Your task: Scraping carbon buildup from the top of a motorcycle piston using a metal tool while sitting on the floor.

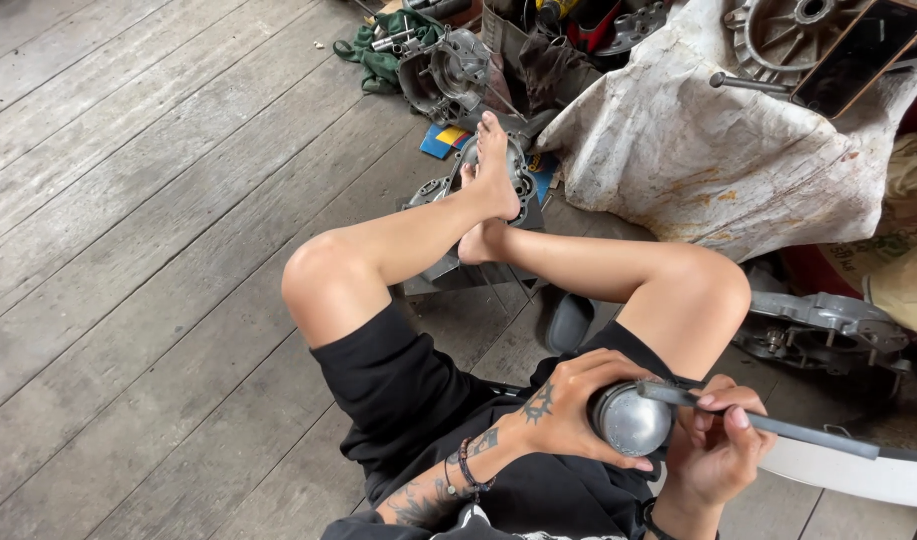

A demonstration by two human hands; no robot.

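With the left hand (pixel 568 410) gripping the rounded metal piston (pixel 630 420) over the lap and the right hand (pixel 718 445) holding a grey rod (pixel 768 422) on its crown, the rod could skid off the smooth dome and strike the fingers (pixel 618 362).

An informal engine repair workshop, set up on a weathered grey plank floor (pixel 128 200) rather than at a bench. Cast-metal engine casings (pixel 446 72) and covers lie scattered across the boards beside a crumpled green rag (pixel 378 55) and loose tools. Another grey engine cover (pixel 828 315) rests at the right edge, near a stained white tarpaulin (pixel 708 150) draped over a bulky load, with a spoked metal part (pixel 778 25) sitting on top. A person sits barefoot among the dismantled parts.
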